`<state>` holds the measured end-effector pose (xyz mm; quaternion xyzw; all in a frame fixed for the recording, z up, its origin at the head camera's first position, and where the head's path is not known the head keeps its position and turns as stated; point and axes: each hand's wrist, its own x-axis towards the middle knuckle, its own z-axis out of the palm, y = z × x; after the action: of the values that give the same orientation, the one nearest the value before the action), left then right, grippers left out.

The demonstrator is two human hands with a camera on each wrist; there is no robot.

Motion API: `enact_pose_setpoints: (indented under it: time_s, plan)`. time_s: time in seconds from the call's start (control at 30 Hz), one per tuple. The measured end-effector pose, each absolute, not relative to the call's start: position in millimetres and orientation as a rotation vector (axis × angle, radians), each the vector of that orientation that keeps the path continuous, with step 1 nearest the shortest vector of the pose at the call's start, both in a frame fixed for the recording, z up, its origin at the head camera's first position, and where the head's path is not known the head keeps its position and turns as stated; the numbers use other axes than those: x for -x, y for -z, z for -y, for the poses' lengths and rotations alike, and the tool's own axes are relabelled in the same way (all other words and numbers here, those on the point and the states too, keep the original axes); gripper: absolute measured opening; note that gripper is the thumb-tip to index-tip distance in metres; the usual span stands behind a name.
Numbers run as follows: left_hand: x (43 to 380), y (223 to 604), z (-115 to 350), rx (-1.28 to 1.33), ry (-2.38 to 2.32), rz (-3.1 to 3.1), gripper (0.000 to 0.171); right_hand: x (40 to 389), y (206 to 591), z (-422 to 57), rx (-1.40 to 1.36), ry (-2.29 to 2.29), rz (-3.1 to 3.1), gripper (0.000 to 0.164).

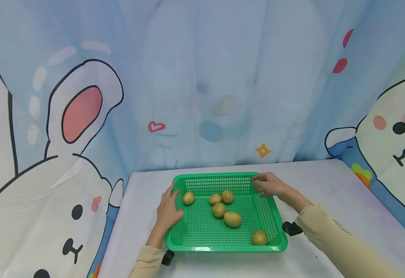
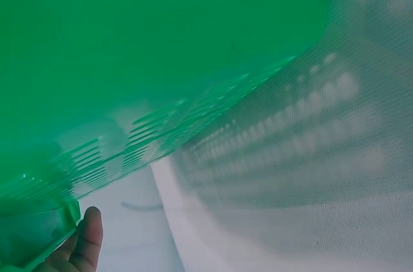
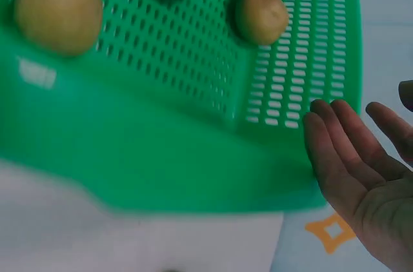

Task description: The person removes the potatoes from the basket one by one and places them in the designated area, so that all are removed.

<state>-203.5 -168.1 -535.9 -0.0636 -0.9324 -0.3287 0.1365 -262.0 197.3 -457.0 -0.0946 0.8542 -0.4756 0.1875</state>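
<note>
A green plastic basket (image 1: 202,235) with slotted walls stands on the table, holding several potatoes (image 1: 232,219). At its left wall is my left hand (image 1: 168,210), fingers fairly straight along the rim and thumb pointing inward over the basket. One finger (image 2: 89,240) shows right at a basket corner in the left wrist view; the rest of that hand is mostly hidden there. Over the back right corner hovers my right hand (image 1: 271,185), its fingers extended and slightly bent, with nothing held. In the right wrist view its fingertips (image 3: 316,117) overlap the basket rim.
The table (image 1: 313,185) has a pale cloth and extends to both sides of the basket. Behind it hangs a blue curtain (image 1: 195,77) printed with cartoon animals. Dark wrist-camera parts (image 1: 292,228) sit close to the basket's sides.
</note>
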Motion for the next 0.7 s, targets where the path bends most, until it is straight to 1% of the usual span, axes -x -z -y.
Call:
enact_pose_setpoints:
  time_s: [0.17,0.4,0.7]
  plan:
    - [204.2,536.9,168.7,0.180,0.946,2.697,0.071,264.1,471.4,-174.3,0.205,1.358,-2.341,0.047]
    - [203.6,538.6,169.5,0.186,0.956,2.689,0.070,259.2,490.9,-147.9,0.169,1.316,-2.359,0.044]
    - [204.5,539.3,170.7,0.191,0.947,2.680,0.071,254.1,512.0,-127.7,0.113,1.263,-2.387,0.042]
